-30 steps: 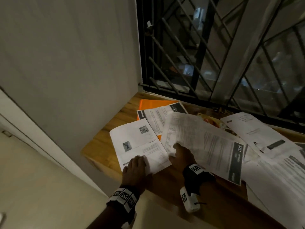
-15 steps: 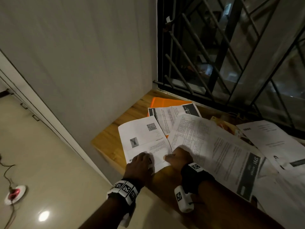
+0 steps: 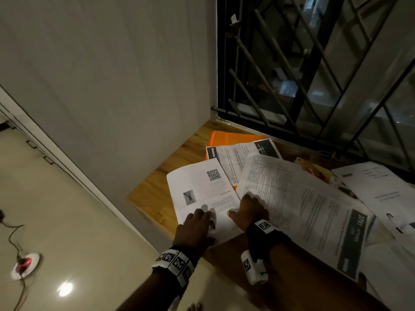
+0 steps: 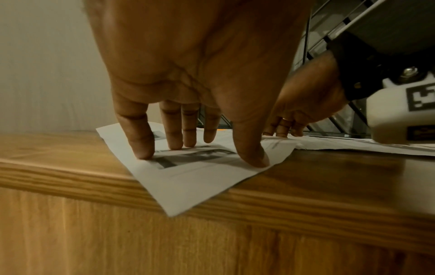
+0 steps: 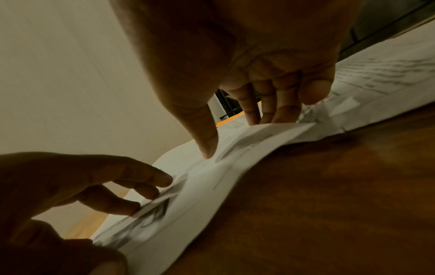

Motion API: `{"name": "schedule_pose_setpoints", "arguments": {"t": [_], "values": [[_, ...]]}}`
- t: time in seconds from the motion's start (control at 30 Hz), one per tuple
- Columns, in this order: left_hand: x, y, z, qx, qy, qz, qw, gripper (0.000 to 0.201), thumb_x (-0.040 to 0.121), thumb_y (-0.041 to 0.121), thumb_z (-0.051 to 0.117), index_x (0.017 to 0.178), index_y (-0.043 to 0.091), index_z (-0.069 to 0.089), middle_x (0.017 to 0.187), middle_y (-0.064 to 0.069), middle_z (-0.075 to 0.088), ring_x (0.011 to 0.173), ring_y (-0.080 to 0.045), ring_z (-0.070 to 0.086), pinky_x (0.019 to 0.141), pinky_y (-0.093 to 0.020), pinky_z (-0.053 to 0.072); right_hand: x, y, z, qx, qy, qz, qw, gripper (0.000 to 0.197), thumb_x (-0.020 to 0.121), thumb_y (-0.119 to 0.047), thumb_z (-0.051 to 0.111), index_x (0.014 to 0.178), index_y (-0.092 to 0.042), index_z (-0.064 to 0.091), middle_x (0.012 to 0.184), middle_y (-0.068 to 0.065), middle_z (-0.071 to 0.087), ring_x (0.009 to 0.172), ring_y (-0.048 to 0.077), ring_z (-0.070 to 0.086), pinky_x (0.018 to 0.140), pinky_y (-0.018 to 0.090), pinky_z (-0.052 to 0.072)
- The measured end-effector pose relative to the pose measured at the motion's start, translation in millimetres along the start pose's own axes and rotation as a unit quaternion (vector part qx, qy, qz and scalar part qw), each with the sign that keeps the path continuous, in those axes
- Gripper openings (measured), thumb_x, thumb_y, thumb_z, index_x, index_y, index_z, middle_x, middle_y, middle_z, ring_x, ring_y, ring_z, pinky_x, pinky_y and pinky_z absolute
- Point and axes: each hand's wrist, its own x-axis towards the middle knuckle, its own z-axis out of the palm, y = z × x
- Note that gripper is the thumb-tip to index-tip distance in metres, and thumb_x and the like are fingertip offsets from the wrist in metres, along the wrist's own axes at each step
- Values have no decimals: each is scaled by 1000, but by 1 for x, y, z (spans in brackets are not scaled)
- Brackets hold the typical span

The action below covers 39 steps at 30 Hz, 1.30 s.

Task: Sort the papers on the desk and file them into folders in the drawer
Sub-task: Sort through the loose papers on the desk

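A white sheet with a QR code (image 3: 202,187) lies at the left end of the wooden desk (image 3: 152,194), its near corner (image 4: 179,201) overhanging the edge. My left hand (image 3: 197,223) presses it with straight fingertips (image 4: 141,150). My right hand (image 3: 249,209) sits just to the right, thumb (image 5: 207,148) on the same sheet. Its fingers (image 5: 270,104) reach past a raised paper edge at the corner of a large printed sheet (image 3: 310,203), tips hidden. An orange folder (image 3: 226,138) lies under the papers by the window.
More sheets (image 3: 377,189) spread over the right of the desk, and one with dark headers (image 3: 238,158) lies on the folder. A wall stands left of the desk, a barred window (image 3: 314,75) behind it. A cable and socket (image 3: 24,263) lie on the floor.
Both hands stay on the same sheets; the left hand has crept a little further onto the QR sheet. My head view has swung left, showing more floor.
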Motion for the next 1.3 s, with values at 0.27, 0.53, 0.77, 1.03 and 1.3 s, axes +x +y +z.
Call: {"name": "schedule_pose_setpoints", "arguments": {"t": [0.27, 0.53, 0.77, 1.03, 1.3], "values": [[18, -9, -17, -3, -11, 51, 999, 81, 84, 47, 68, 149, 30, 23, 140, -3, 44, 122, -25, 50, 92, -43, 53, 13, 8, -3, 141, -11, -22, 990, 17, 90, -25, 60, 105, -15, 62, 114, 7, 69, 103, 29, 65, 84, 31, 51], [89, -12, -103, 80, 133, 182, 971, 71, 89, 33, 66, 150, 26, 32, 156, -4, 34, 142, -27, 32, 114, -45, 32, 15, 4, -27, 146, 45, -93, 984, 5, 90, -16, 63, 88, -15, 68, 100, 11, 72, 95, 32, 66, 75, 28, 46], [129, -15, -121, 219, 60, 232, 946, 43, 94, 35, 58, 135, 28, 53, 145, -1, 53, 140, -25, 40, 120, -54, 6, 18, -4, -48, 120, 45, -137, 982, 10, 90, -27, 66, 96, -19, 67, 104, 5, 71, 99, 27, 65, 82, 33, 51], [117, -66, -121, -130, 40, 54, 989, 13, 96, 25, 56, 104, 28, 67, 89, -1, 69, 77, -23, 64, 66, -31, 49, 18, 18, -42, 266, 235, -47, 934, 74, 86, -26, 73, 148, -20, 32, 145, 14, 39, 129, 34, 47, 105, 50, 46], [78, -91, -75, -405, 67, -117, 904, 21, 97, 11, 52, 79, 18, 57, 58, -2, 53, 50, -20, 47, 52, -32, 42, 4, 1, -16, 321, 99, -14, 942, 51, 95, -34, 61, 142, -19, 46, 128, 7, 62, 116, 28, 60, 92, 34, 48]]}}
